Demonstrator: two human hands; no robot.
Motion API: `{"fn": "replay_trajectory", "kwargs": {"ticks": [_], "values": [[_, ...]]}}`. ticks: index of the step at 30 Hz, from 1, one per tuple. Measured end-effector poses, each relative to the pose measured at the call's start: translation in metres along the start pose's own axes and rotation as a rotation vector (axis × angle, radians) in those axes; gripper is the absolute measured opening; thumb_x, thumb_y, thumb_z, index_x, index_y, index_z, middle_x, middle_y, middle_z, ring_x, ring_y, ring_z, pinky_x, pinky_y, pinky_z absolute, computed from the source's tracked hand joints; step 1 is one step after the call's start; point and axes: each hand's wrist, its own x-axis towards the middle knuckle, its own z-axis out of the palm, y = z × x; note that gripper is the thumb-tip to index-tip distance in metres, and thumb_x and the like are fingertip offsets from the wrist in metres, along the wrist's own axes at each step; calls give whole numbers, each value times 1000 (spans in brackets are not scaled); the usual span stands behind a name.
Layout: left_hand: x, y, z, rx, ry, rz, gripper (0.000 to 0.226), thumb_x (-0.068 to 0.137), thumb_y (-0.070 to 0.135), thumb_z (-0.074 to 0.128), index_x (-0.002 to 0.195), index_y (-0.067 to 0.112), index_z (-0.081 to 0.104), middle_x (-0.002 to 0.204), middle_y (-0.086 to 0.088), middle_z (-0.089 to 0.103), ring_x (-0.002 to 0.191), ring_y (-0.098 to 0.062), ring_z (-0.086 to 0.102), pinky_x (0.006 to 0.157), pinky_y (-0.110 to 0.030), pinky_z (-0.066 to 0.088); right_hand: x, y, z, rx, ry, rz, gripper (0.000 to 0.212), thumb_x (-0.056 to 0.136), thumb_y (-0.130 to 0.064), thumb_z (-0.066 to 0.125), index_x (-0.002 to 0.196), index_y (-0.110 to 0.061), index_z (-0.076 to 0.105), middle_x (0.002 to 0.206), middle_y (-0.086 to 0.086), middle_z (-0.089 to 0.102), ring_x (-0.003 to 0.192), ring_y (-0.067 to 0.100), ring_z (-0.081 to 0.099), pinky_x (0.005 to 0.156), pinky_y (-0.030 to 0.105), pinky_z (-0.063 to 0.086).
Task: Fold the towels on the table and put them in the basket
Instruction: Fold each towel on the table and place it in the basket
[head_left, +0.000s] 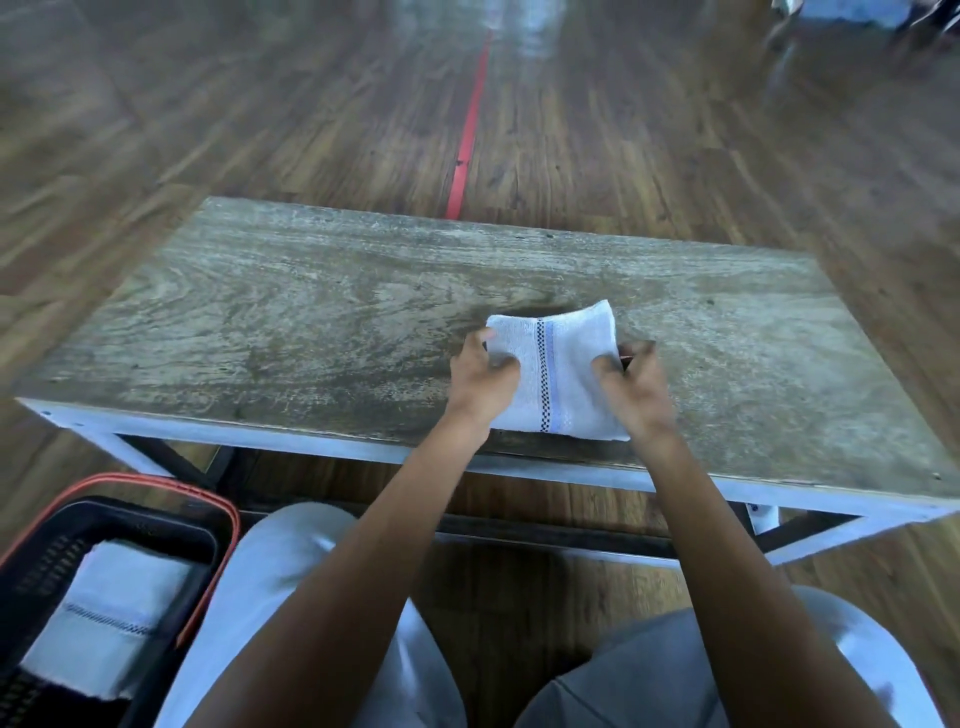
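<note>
Towel (563, 358) rests on weathered table (311, 312) over floorboards (649, 130).

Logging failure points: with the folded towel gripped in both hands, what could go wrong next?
1. The left hand and right hand grip the folded towel only at its sides, so layers might fall open when lifted.
2. It lies near the front of the table and could slide off.
3. The basket sits low on the left, so the carry could loosen the fold.
</note>
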Motion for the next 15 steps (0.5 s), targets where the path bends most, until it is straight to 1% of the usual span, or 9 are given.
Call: {"fn": "replay_trajectory", "kwargs": {"ticks": [1, 2, 4, 5, 7, 10, 12, 13, 15], "values": [[-6, 4, 5, -37, 17, -18, 51, 93, 11, 45, 142, 20, 36, 119, -4, 50, 65, -6, 50, 48, -14, 41, -3, -1, -4, 51, 12, -2, 30, 87, -29, 51, 113, -16, 41, 83, -4, 53, 67, 10, 51, 61, 27, 42], [-12, 6, 9, -74, 32, -23, 49, 94, 12, 45, 142, 20, 37, 129, -3, 49, 79, -9, 56, 59, -17, 44, -7, -4, -8, 82, 28, -8, 33, 91, -23, 50, 121, -18, 38, 89, -3, 53, 67, 7, 51, 56, 23, 39], [-24, 11, 13, -140, 34, -8, 50, 94, 11, 44, 142, 20, 39, 141, -1, 46, 110, -21, 58, 77, -24, 45, -16, -9, -19, 120, 78, -43, 33, 95, -20, 48, 126, -23, 36, 88, -3, 51, 63, 7, 49, 52, 19, 37], [-30, 14, 13, -162, 31, 5, 50, 94, 10, 44, 142, 20, 40, 141, -1, 47, 116, -25, 56, 80, -26, 46, -20, -13, -24, 131, 97, -65, 30, 97, -21, 47, 125, -25, 38, 85, -3, 50, 61, 8, 47, 51, 18, 38], [-45, 21, 6, -209, 34, 44, 47, 95, 9, 46, 141, 19, 43, 139, 2, 49, 110, -16, 57, 82, -22, 47, -32, -22, -33, 128, 109, -122, 23, 99, -25, 45, 121, -28, 44, 80, -3, 47, 60, 8, 44, 49, 13, 38], [-70, 31, -15, -274, 72, 122, 42, 97, 9, 50, 138, 18, 48, 130, 5, 53, 107, -5, 50, 86, -18, 40, -51, -43, -40, 135, 94, -236, 25, 100, -22, 43, 121, -32, 50, 83, -11, 51, 67, 0, 46, 59, 16, 38], [-85, 38, -33, -303, 119, 176, 40, 97, 8, 51, 136, 17, 50, 119, 5, 56, 103, -5, 52, 83, -14, 39, -64, -61, -39, 163, 59, -331, 31, 99, -15, 43, 124, -31, 53, 97, -18, 56, 71, -9, 50, 62, 8, 39], [-94, 41, -44, -315, 148, 200, 40, 97, 8, 52, 136, 16, 51, 116, 4, 58, 100, -4, 53, 80, -12, 39, -70, -71, -35, 173, 33, -363, 33, 99, -13, 43, 125, -30, 55, 107, -17, 58, 77, -12, 51, 63, 2, 37], [-110, 46, -70, -312, 214, 247, 39, 96, 8, 53, 135, 14, 52, 118, 0, 59, 94, -2, 54, 73, -5, 42, -83, -90, -24, 192, -20, -404, 32, 99, -16, 44, 122, -32, 58, 121, -9, 60, 91, -2, 53, 68, 1, 37]]}}
